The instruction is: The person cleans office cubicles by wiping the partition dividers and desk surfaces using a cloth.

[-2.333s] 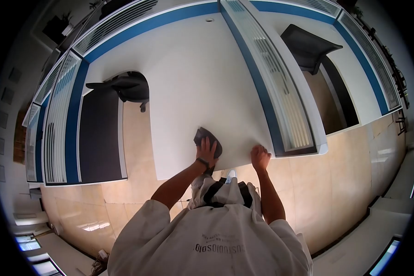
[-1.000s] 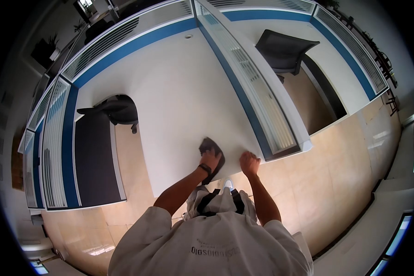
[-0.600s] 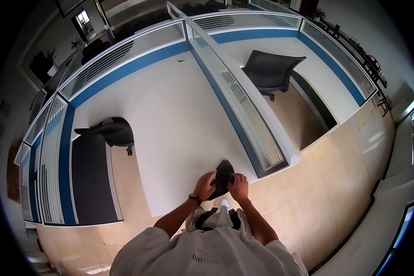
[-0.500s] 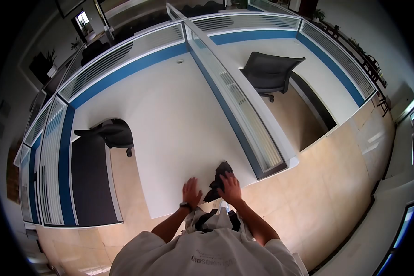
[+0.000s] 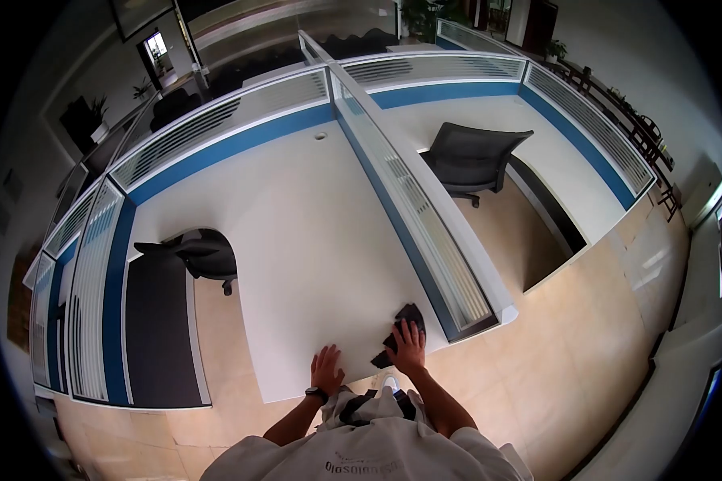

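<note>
The room is a tiled office with a white desk (image 5: 297, 232) across the middle of the frame, bounded on its right by a glazed partition (image 5: 425, 232) with a blue lower band. One black chair (image 5: 204, 252) stands at centre left, a second chair (image 5: 475, 152) at upper right.

A dark cloth (image 5: 388, 346) lies crumpled on the desk at lower centre, slightly right of the middle, close to the front edge and near the foot of the partition. Whether any of it overhangs that edge cannot be determined.

The right hand (image 5: 409, 350) rests on the cloth, palm down, fingers extended and somewhat spread; no pinch is visible. The left hand (image 5: 326, 373) is laid flat on the desk to the left of the cloth, fingers apart, holding nothing.

Handling assessment: the cloth appears light, soft and limp, unlikely to break, and should slide readily under a flat palm. It would probably bunch if pushed from one end. Best purchase is judged to be the broad middle, or, for lifting, the uncovered upper tip or lower-left end.
</note>
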Available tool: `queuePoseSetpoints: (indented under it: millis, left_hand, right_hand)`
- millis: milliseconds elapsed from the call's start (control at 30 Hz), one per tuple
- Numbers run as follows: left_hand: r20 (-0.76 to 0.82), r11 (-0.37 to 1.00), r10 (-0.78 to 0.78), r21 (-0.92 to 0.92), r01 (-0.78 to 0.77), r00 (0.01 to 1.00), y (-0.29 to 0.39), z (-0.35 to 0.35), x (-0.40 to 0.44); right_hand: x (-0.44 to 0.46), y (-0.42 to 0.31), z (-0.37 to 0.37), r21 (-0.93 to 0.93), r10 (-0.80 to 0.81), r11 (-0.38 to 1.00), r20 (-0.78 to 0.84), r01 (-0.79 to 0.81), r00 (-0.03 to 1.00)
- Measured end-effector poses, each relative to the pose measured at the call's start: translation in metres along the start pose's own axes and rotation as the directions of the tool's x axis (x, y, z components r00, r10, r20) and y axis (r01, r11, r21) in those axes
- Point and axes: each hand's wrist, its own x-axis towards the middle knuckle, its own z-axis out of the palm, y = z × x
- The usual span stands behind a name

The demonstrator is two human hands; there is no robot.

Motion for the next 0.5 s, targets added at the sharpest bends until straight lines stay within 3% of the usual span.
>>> queuePoseSetpoints:
  millis: [267,500]
  left_hand:
    - [-0.058,0.996,-0.045,-0.079,0.040,0.997,0.002,-0.004,0.006]
    - [-0.131,0.994,-0.079,-0.079,0.070,0.988,-0.002,0.005,0.012]
  right_hand:
    - [-0.015,0.032,-0.020,0.003,0.119,0.993,0.052,-0.119,0.992]
    - [-0.005,0.040,-0.028,-0.023,0.063,0.998,0.055,-0.062,0.997]
